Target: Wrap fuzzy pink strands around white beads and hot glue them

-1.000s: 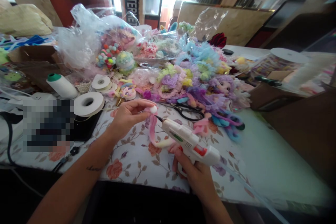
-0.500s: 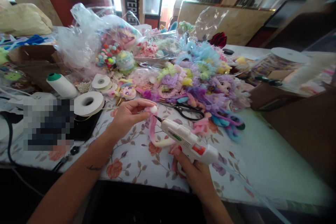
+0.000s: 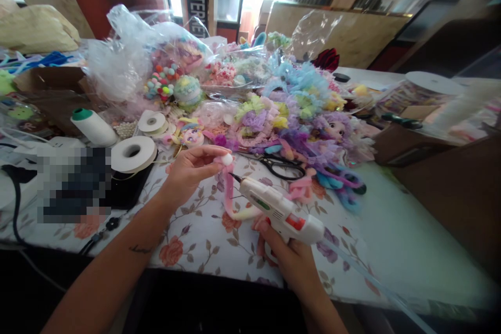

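Between the thumb and fingers of my left hand (image 3: 191, 172) is a small white ball (image 3: 227, 159) at the end of a fuzzy pink-and-yellow strip (image 3: 230, 198). That strip hangs down and curves right, passing behind the glue gun. My right hand (image 3: 287, 255) is wrapped round the grip of a white hot glue gun (image 3: 274, 206), with a clear glue stick (image 3: 364, 274) trailing from its back. The gun's dark nozzle points up and left, just below and right of the ball, apart from it. Black-handled scissors (image 3: 282, 167) lie beyond the gun.
A flowered cloth (image 3: 195, 250) covers the table. Across the back lies a heap of pastel tulle flowers (image 3: 254, 115) and plastic bags (image 3: 121, 52). Ribbon spools (image 3: 133, 154) and a thread cone (image 3: 93, 128) stand left. Cardboard boxes (image 3: 442, 177) border the right side.
My left hand has turned the white ball slightly and drawn it a little left, so more of it shows. The glue gun has stayed nearly still, its nozzle now farther from the ball.
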`<state>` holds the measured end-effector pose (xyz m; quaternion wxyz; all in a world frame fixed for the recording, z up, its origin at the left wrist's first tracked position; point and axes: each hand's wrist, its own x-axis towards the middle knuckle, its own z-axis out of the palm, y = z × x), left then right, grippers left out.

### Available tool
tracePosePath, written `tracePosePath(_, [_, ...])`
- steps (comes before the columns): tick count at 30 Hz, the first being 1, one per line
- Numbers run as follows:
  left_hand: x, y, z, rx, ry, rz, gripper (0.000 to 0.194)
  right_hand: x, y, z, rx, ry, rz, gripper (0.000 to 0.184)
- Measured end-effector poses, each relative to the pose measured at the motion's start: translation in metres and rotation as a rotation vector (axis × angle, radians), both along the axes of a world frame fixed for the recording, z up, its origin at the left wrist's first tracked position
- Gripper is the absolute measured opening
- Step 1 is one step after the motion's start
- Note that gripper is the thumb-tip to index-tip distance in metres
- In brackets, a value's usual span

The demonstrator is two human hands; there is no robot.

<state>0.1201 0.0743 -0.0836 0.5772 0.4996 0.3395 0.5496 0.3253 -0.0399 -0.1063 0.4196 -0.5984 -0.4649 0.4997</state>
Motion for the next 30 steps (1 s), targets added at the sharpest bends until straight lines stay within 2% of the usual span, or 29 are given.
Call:
tracePosePath(18, [0.0,0.002,0.001,-0.007,-0.073,0.019,0.022,-0.003,0.001,0.006,-0.009,-0.031,-0.043,0.035])
tracePosePath(23, [-0.001,0.002,0.002,-0.05,-0.107,0.027,0.023,0.0,-0.002,0.004,-0.023,-0.05,-0.046,0.037])
tracePosePath(27, [-0.004,0.005,0.002,-0.12,-0.211,0.053,0.021,0.007,-0.008,0.005,0.01,0.055,-0.056,0.039])
tracePosePath(30, [-0.007,0.007,0.003,-0.158,-0.311,0.102,0.024,0.026,-0.011,0.008,0.08,0.059,-0.127,0.039])
